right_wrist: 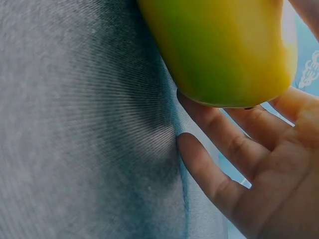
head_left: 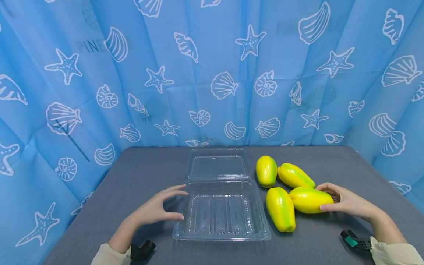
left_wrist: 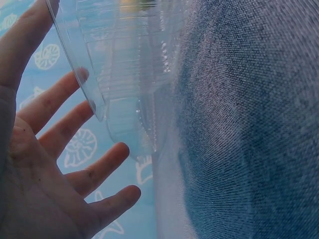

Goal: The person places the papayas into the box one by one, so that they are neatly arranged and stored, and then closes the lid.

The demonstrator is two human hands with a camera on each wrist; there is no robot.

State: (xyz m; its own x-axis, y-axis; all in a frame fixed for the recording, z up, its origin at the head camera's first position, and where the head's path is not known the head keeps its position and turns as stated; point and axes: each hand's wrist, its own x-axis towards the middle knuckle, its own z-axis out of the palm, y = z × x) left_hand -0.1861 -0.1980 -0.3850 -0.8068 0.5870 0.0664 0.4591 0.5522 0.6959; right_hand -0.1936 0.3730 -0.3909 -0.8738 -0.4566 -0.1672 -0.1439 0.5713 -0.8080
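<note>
1. Four papayas on the grey table, just right of the clear box with its lid laid back.
2. Grips the rightmost papaya by its outer end with the right hand.
3. Holds left hand relaxed and spread at the box's left rim.

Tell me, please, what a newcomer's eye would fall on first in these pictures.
Probably the four yellow-green fruits on the right of the grey table, the right hand around one's end. Next, the open clear container left of them, the left hand at its edge, and the blue curtain behind.
</note>
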